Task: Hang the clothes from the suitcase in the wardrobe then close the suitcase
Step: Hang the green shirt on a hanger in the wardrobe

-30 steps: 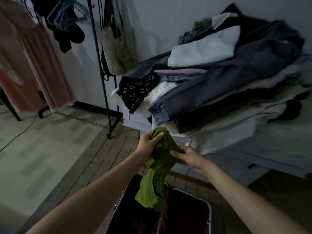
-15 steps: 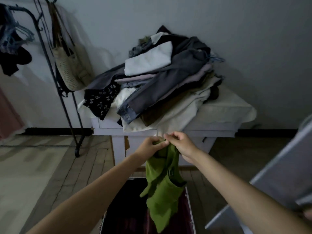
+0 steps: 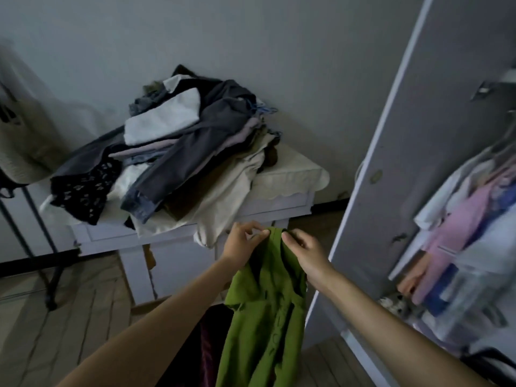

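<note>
A green garment (image 3: 265, 311) hangs full length in front of me. My left hand (image 3: 241, 243) pinches its top edge on the left, and my right hand (image 3: 305, 252) grips the top edge on the right. Below the garment lies the open suitcase (image 3: 206, 347) with its dark red lining, mostly hidden by the cloth and my arms. To the right stands the wardrobe, its grey door (image 3: 413, 152) swung open. Several hung clothes (image 3: 463, 224) show blurred inside it.
A white table (image 3: 287, 202) against the wall carries a big heap of folded clothes (image 3: 178, 146). At the far left stands a black clothes rack (image 3: 33, 247) with a woven bag (image 3: 19, 146) hanging on it. Wooden floor lies on the left.
The view has swung right, bringing the open wardrobe into sight. The green garment has been lifted out of the suitcase and now hangs longer, with my hands spread a little apart on its top edge.
</note>
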